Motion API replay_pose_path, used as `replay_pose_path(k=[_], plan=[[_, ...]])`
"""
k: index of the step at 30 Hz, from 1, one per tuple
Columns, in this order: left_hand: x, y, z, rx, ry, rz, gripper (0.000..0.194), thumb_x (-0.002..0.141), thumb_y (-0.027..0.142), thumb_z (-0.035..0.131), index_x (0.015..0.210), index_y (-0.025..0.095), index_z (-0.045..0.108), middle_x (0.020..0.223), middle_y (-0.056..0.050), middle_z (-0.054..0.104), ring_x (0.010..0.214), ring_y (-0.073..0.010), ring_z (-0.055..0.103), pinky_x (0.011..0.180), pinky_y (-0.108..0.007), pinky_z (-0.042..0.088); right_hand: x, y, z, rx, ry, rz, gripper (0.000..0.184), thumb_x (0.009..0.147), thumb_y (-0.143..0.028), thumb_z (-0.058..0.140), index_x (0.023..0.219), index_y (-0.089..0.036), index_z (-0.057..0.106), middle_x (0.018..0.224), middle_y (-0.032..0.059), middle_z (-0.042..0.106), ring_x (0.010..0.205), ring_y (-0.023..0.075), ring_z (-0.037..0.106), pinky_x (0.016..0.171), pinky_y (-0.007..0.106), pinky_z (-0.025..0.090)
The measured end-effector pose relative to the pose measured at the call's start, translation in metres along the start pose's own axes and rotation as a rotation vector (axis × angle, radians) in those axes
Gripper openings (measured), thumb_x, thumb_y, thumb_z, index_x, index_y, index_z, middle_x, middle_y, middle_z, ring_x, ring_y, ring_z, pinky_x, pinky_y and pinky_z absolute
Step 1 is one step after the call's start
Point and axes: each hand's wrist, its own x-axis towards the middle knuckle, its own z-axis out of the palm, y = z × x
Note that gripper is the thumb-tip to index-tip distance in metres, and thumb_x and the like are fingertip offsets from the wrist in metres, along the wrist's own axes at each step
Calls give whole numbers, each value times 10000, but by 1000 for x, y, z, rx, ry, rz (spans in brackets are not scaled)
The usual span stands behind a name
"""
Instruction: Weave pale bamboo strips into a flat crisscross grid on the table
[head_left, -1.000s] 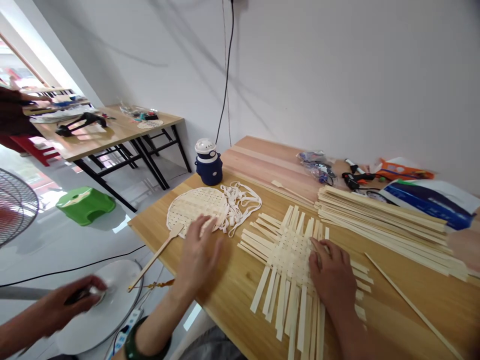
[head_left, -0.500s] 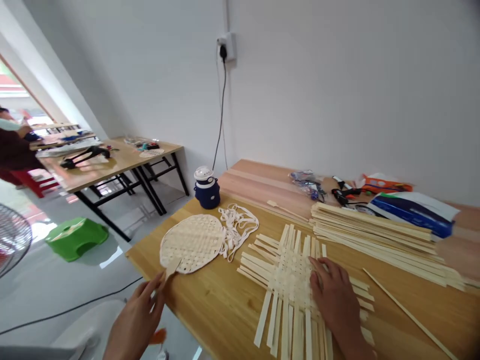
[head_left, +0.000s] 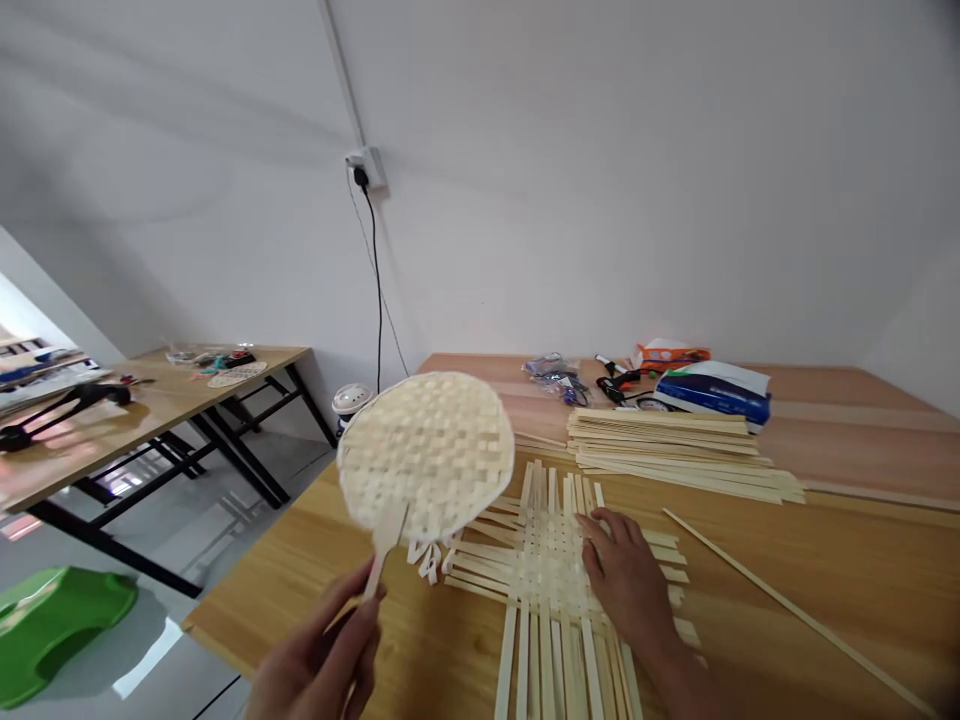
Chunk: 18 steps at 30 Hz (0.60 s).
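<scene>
My left hand (head_left: 330, 645) is closed around the wooden handle of a round woven fan (head_left: 431, 450) and holds it upright above the table. The fan has a pale checked weave and a white bound rim. My right hand (head_left: 626, 575) lies with its fingers stretched on the right side of a half-woven mat of bamboo strips (head_left: 551, 560), whose loose ends stick out on all sides. Behind the fan, part of a heap of white ribbon (head_left: 429, 560) shows; the rest is hidden.
Loose bamboo strips (head_left: 667, 445) lie stacked behind the mat. A thin stick (head_left: 787, 605) rests at right. Farther back are a blue-and-white pack (head_left: 712, 397), a black glue gun (head_left: 619, 383) and plastic bags (head_left: 559, 377). A green stool (head_left: 67, 625) stands on the floor at left.
My left hand has lifted the fan off the table and brought it up and to the right. My right hand stays on the mat. The camera view has turned right and up.
</scene>
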Motion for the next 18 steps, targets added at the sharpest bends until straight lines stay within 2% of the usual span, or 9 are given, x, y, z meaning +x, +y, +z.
replay_pose_path(k=[3, 5, 8, 13, 16, 18], plan=[[19, 45, 57, -229, -105, -21, 608, 560, 345, 885, 1106, 151, 702, 651, 20, 547, 510, -60, 458, 400, -143, 344, 0, -1, -2, -6, -25, 20, 303, 923, -173, 441, 1107, -187, 681, 1101, 92, 632, 1070, 253, 539, 911, 406, 489], [39, 71, 95, -358, -171, 48, 440, 599, 168, 812, 1021, 112, 700, 700, 2, 565, 500, -42, 439, 390, -133, 315, 0, -1, -4, -5, -37, 32, 302, 917, -163, 447, 1111, -184, 678, 1110, 94, 630, 1081, 253, 536, 909, 402, 488], [76, 105, 146, -486, -219, 147, 175, 668, 5, 635, 827, 78, 640, 758, -32, 584, 483, -31, 429, 362, -135, 254, 1, 0, -4, 4, -37, 37, 302, 908, -146, 451, 1103, -192, 677, 1102, 89, 629, 1078, 248, 538, 920, 401, 481], [145, 151, 211, -569, -115, 256, 216, 771, -67, 473, 766, 145, 509, 633, 56, 427, 453, -28, 394, 391, -131, 250, 3, 0, -3, 31, -15, 33, 288, 908, -142, 456, 1099, -190, 667, 1089, 87, 621, 1061, 249, 536, 914, 409, 477], [189, 173, 239, -588, -21, 300, 248, 831, -66, 416, 814, 174, 474, 612, 85, 345, 428, -23, 359, 412, -127, 260, 5, -1, -3, 42, -8, 38, 285, 905, -135, 456, 1101, -193, 654, 1089, 83, 616, 1059, 250, 531, 913, 412, 473], [217, 177, 253, -583, 36, 312, 241, 872, -49, 400, 852, 176, 483, 619, 88, 334, 424, -20, 349, 430, -126, 284, 6, -1, -4, 41, -7, 45, 287, 903, -135, 455, 1109, -199, 646, 1089, 80, 613, 1058, 252, 531, 914, 414, 469]])
